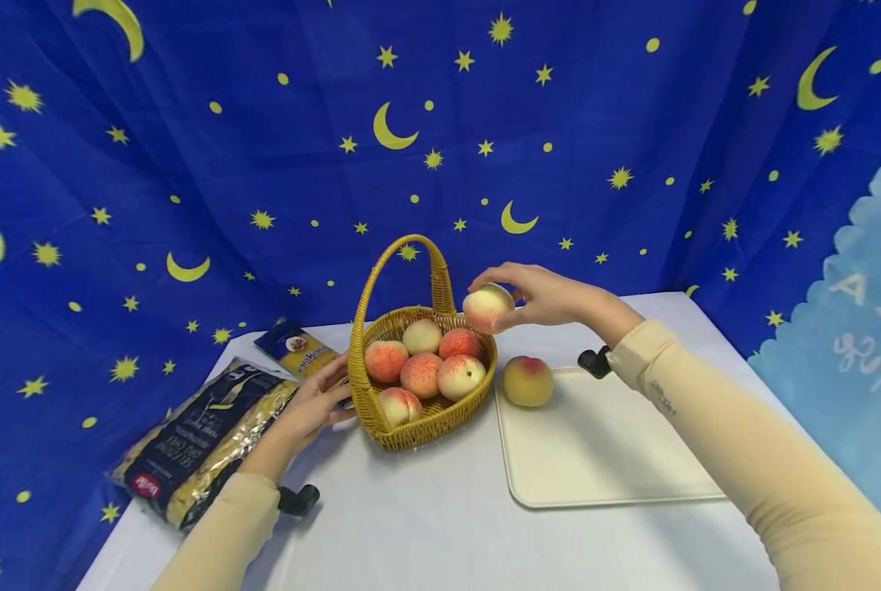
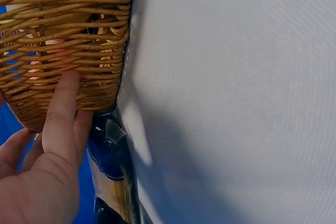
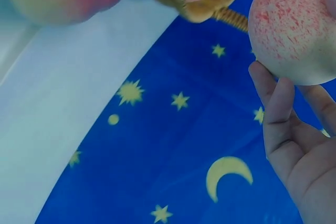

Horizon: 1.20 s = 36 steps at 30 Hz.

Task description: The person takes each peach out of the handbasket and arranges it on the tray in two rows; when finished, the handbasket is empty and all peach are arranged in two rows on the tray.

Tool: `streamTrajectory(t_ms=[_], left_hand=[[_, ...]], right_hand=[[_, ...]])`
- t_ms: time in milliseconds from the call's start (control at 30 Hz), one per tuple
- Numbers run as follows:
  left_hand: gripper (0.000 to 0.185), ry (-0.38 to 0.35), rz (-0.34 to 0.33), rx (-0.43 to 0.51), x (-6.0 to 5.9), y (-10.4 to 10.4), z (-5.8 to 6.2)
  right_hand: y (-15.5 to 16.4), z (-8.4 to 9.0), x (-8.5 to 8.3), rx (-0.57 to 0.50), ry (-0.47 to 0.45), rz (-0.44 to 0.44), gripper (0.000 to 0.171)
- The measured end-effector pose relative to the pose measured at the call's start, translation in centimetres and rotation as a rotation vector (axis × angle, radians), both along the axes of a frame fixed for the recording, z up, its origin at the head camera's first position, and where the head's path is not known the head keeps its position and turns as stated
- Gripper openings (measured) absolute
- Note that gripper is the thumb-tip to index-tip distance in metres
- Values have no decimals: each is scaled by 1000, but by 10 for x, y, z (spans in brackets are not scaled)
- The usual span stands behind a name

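A yellow wicker basket (image 1: 381, 427) with a tall handle stands on the white table and holds several peaches. My right hand (image 1: 536, 295) holds one pale pink peach (image 1: 488, 307) in its fingertips above the basket's right rim; the right wrist view shows that peach (image 3: 294, 27) against my fingers (image 3: 275, 106). Another peach (image 1: 528, 381) lies on the cream tray (image 1: 603, 460) to the right of the basket. My left hand (image 1: 314, 406) rests with straight fingers (image 2: 62, 108) against the basket's left wall (image 2: 63, 35).
A dark pasta bag (image 1: 196, 443) and a small blue packet (image 1: 295, 346) lie left of the basket. A blue cloth with stars and moons (image 1: 263, 148) hangs behind the table. The table's near edge runs along the bottom of the head view.
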<state>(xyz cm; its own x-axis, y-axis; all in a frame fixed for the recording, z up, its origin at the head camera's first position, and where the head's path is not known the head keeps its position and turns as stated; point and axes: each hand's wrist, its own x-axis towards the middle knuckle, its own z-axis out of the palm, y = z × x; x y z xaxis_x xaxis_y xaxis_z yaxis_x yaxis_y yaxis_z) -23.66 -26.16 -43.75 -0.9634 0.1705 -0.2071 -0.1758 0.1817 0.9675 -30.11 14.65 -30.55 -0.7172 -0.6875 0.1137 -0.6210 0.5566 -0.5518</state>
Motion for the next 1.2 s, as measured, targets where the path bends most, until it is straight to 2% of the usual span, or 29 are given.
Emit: streamTrajectory(t_ms=[433, 867, 1200], left_hand=[[73, 6, 4, -3, 4, 3, 1], [73, 0, 13, -4, 4, 2, 0], [72, 10, 11, -8, 2, 1, 0]], right_hand=[[59, -22, 16, 30, -36, -140, 58], [94, -49, 29, 8, -68, -174, 56], [114, -78, 33, -24, -63, -183, 59]])
